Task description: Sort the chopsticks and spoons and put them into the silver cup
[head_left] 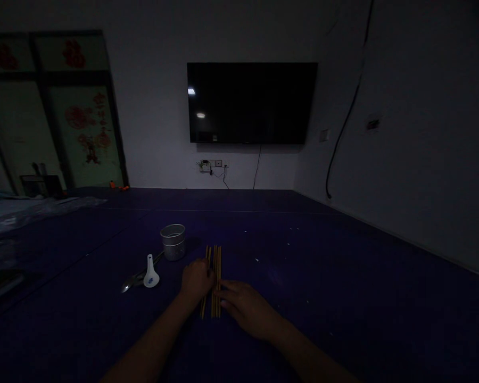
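Chopsticks point(217, 258) lie side by side, lengthwise away from me, to the right of the metal cup point(173, 247) and mostly nearer me than it, on the dark purple surface point(303, 276). In my head view, my left hand point(197, 279), just to the near right of the cup, curls over the left-hand sticks; I cannot tell whether it grips any. My right hand point(247, 308), further right of the cup, is open, its fingertips at the row's right edge. A white spoon point(151, 277) rests left of the cup and nearer me, a metal spoon point(128, 285) just beyond it on the same side. Past the cup, to its right, a dark television point(253, 103) hangs on the wall point(155, 133).
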Demonstrator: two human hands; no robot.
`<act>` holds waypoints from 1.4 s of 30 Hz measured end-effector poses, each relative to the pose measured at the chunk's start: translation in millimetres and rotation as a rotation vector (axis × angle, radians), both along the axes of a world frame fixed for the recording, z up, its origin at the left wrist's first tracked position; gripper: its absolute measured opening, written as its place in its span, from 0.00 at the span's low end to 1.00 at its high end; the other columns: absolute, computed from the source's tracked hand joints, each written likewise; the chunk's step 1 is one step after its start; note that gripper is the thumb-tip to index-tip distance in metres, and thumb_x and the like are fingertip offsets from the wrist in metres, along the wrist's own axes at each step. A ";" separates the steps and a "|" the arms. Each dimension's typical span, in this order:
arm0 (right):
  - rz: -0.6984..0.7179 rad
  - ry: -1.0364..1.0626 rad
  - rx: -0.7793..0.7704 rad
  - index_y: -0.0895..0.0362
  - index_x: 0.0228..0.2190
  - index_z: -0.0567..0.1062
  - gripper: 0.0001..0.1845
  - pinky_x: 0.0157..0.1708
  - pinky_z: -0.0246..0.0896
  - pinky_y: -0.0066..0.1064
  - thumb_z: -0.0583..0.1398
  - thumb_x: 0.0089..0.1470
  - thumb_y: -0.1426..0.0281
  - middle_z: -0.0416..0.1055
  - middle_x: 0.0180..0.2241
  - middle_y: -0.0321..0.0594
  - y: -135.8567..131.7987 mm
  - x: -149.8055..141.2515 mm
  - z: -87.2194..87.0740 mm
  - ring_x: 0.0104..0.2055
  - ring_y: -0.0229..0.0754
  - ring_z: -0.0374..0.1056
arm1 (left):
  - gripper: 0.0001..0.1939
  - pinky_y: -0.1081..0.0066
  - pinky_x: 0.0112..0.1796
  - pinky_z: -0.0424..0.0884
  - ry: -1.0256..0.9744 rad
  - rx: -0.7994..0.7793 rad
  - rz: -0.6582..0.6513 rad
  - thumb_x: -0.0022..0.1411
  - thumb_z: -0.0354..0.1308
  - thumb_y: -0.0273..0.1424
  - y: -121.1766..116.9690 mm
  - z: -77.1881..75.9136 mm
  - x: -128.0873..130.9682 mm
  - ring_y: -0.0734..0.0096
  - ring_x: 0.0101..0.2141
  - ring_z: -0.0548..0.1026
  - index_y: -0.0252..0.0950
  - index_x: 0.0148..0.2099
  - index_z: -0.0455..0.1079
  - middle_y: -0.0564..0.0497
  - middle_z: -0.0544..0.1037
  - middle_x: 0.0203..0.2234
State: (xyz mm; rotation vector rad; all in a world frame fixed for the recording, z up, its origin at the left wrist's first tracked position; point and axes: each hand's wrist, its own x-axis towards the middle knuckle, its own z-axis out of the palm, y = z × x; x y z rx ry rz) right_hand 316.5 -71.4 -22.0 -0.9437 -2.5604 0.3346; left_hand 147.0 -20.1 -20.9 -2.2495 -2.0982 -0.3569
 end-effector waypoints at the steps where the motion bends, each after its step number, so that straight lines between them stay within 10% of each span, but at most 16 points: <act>1: -0.005 0.001 0.002 0.51 0.48 0.71 0.18 0.55 0.55 0.39 0.49 0.61 0.70 0.67 0.53 0.41 0.0 -0.1 0.0 0.55 0.45 0.62 | 0.15 0.68 0.39 0.67 -0.001 -0.002 0.015 0.60 0.46 0.34 -0.6 0.5 0.1 0.62 0.41 0.75 0.33 0.44 0.68 0.42 0.76 0.40; 42: -0.047 -0.046 0.046 0.51 0.50 0.70 0.18 0.54 0.56 0.42 0.52 0.59 0.67 0.62 0.57 0.42 1.5 1.0 -1.2 0.56 0.48 0.61 | 0.19 0.63 0.42 0.68 0.126 -0.004 0.023 0.62 0.43 0.31 1.4 5.2 -0.9 0.57 0.43 0.75 0.30 0.43 0.74 0.38 0.77 0.37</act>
